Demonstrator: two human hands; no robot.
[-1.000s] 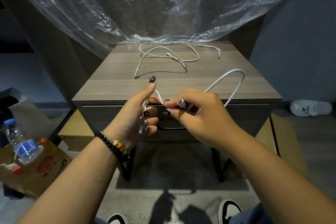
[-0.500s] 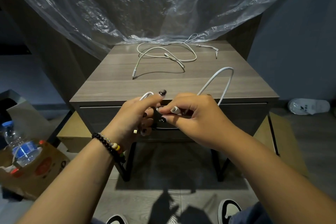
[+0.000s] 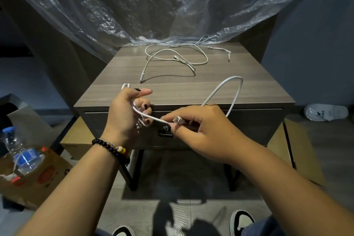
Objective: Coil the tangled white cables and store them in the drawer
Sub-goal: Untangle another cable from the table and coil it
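L hand (image 3: pixel 124 113) grips the wound turns of the cable (image 3: pixel 232 90), fingers curled round them, thumb out straight. R hand (image 3: pixel 199 130) pinches the cable near its plug (image 3: pixel 177 119) and feeds it across. Vs 1 s ago: a turn now shows above the L hand, w/ the L thumb over it; the free loop to the R is shorter and sits closer in. So coiling of this cable is well along, maybe a wrap or two left. Behind, on the table (image 3: pixel 191 90), the other cables (image 3: pixel 178 57) lie loose and tangled, same spot as before, not yet begun. Drawer (image 3: pixel 249 124) under the top looks closed; its handle is partly hidden by the R hand. Storing still to come.
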